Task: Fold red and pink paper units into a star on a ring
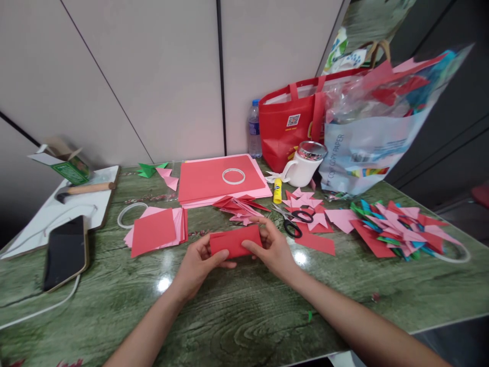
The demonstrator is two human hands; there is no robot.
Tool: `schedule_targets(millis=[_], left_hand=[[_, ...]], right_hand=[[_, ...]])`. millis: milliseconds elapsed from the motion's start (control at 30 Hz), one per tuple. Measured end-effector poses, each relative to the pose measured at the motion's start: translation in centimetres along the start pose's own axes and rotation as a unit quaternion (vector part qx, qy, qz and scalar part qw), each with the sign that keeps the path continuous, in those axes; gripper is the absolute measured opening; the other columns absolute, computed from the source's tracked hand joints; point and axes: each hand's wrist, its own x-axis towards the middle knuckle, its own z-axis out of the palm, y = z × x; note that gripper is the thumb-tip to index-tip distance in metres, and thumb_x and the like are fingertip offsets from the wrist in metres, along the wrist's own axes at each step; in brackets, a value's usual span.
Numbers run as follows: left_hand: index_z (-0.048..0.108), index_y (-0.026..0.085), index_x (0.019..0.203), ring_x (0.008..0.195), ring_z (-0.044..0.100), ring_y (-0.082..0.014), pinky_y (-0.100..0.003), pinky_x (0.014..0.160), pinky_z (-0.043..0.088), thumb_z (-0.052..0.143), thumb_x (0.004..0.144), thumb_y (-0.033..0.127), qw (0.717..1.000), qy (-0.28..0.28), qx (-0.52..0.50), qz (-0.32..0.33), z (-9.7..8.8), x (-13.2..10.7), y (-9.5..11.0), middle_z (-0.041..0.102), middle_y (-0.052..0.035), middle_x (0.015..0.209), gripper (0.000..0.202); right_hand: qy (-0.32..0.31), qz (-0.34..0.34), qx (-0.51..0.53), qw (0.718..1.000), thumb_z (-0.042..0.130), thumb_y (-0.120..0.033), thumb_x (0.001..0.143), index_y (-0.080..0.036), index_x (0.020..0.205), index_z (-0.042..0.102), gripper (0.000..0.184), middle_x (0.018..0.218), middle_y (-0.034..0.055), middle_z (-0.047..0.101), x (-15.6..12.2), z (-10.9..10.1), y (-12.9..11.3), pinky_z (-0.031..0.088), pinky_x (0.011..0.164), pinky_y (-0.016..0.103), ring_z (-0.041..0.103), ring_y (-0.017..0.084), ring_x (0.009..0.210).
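Observation:
A folded piece of red paper (235, 241) is held up just above the table between both hands. My left hand (198, 262) grips its left end, thumb on the front face and fingers behind. At the right end, my right hand (273, 250) pinches it the same way. Beyond the hands lie folded red and pink paper pieces (240, 206). Black-handled scissors (293, 221) rest right of my right hand, near a yellow glue stick (277, 190). To the left is a stack of red and pink paper squares (155, 232).
Large red sheets (206, 181) carry a tape roll (234, 176). A phone (65, 252) and a hammer (86, 189) lie left. A white mug (301, 171), red bag (280, 122), water bottle (254, 130) and plastic bag (351, 153) stand behind. Folded colored papers (405, 227) pile up right.

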Motion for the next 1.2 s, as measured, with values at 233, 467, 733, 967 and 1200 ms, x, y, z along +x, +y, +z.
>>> schedule_targets(millis=[233, 467, 733, 967, 1200], left_hand=[[0.064, 0.011, 0.095, 0.081, 0.065, -0.0201, -0.032, 0.064, 0.060, 0.069, 0.073, 0.022, 1.000, 0.001, 0.006, -0.010, -0.02, 0.02, -0.21, 0.071, -0.0080, 0.093, 0.025], [0.062, 0.012, 0.105, 0.079, 0.066, -0.0203, -0.032, 0.063, 0.060, 0.070, 0.072, 0.022, 1.000, 0.006, -0.009, -0.017, -0.03, -0.02, -0.26, 0.071, -0.0091, 0.096, 0.036], [0.065, 0.011, 0.097, 0.075, 0.066, -0.0197, -0.030, 0.059, 0.060, 0.072, 0.069, 0.022, 0.999, 0.020, -0.018, -0.020, 0.23, -0.12, -0.15, 0.071, -0.0085, 0.089, 0.031], [0.065, 0.011, 0.099, 0.073, 0.067, -0.0210, -0.030, 0.058, 0.059, 0.074, 0.066, 0.024, 0.999, 0.027, -0.013, -0.026, 0.42, -0.13, 0.12, 0.073, -0.0095, 0.085, 0.037], [0.062, 0.010, 0.108, 0.073, 0.068, -0.0219, -0.031, 0.059, 0.059, 0.076, 0.064, 0.025, 0.998, 0.042, -0.014, -0.040, 0.46, -0.16, 0.07, 0.073, -0.0103, 0.087, 0.049]], right_hand=[[0.009, 0.000, -0.037, 0.999, 0.069, -0.039, 0.069, -0.021, 0.084, 0.049, 0.031, 0.062, -0.0048, 0.053, -0.07, 0.02, 0.40, 0.045, 0.039, 0.019, 0.048, 0.009, 0.047], [0.014, 0.007, -0.051, 0.999, 0.069, -0.040, 0.069, -0.021, 0.081, 0.047, 0.032, 0.060, -0.0055, 0.051, -0.14, 0.00, 0.51, 0.044, 0.037, 0.019, 0.047, 0.009, 0.046], [0.012, 0.010, -0.045, 0.999, 0.068, -0.042, 0.070, -0.021, 0.081, 0.047, 0.032, 0.059, -0.0060, 0.050, -0.09, -0.03, 0.51, 0.042, 0.036, 0.019, 0.045, 0.008, 0.044], [0.003, 0.000, -0.061, 0.998, 0.066, -0.040, 0.072, -0.022, 0.091, 0.051, 0.030, 0.061, -0.0049, 0.052, -0.20, -0.12, 0.32, 0.043, 0.036, 0.019, 0.046, 0.009, 0.044], [0.003, 0.005, -0.061, 0.998, 0.066, -0.039, 0.072, -0.021, 0.086, 0.052, 0.027, 0.060, -0.0045, 0.051, -0.17, -0.06, 0.16, 0.044, 0.036, 0.018, 0.046, 0.009, 0.046]])
